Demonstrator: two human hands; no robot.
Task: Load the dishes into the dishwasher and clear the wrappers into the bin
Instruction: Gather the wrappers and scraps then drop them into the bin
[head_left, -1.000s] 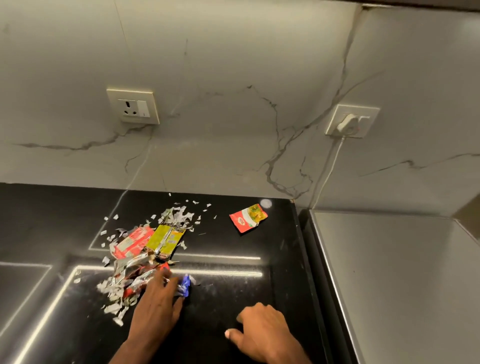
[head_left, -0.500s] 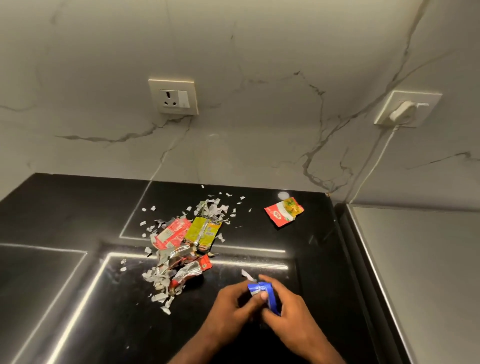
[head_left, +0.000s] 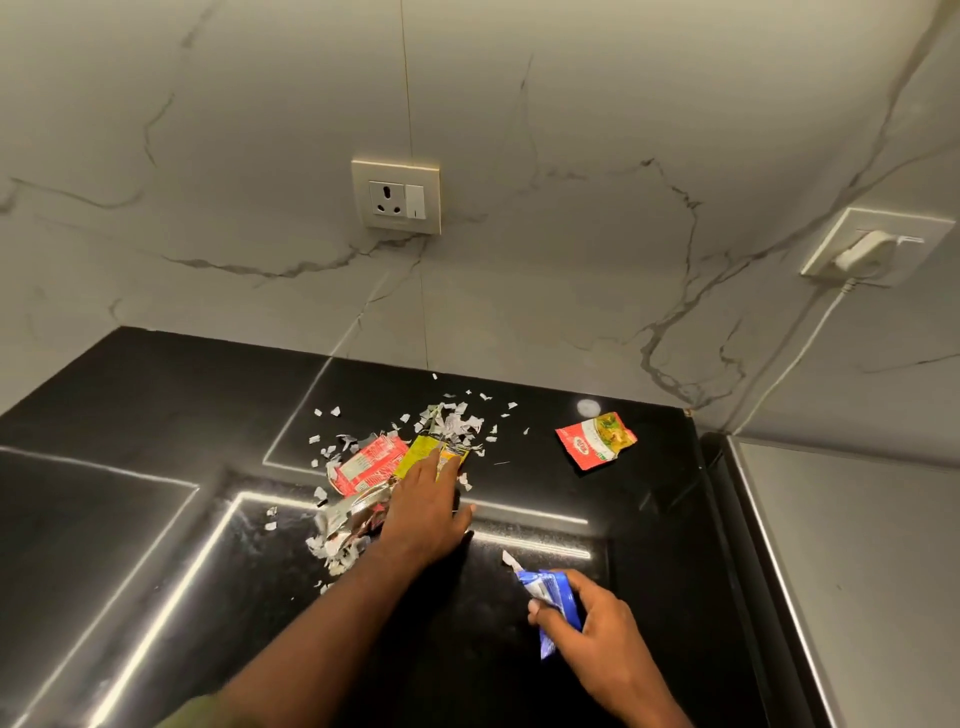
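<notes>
Likely home kitchen, black countertop (head_left: 156, 441), marble backsplash (head_left: 260, 156), socket (head_left: 396, 196)

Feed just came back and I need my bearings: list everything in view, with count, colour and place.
blue wrapper: one, blue and white, held in the right hand
red wrapper: one, red and white, in the pile at mid-counter
yellow wrapper: one, yellow-green, in the pile, partly under the left hand
silver wrappers: several, crumpled, front of the pile
paper scraps: many, white, scattered around the pile
red sachet: one, red and yellow, alone toward the counter's back right
countertop: one, black
wall sockets: two, white; the right one has a plug and cable
left hand: flat on the pile
right hand: grip on the blue wrapper
</notes>
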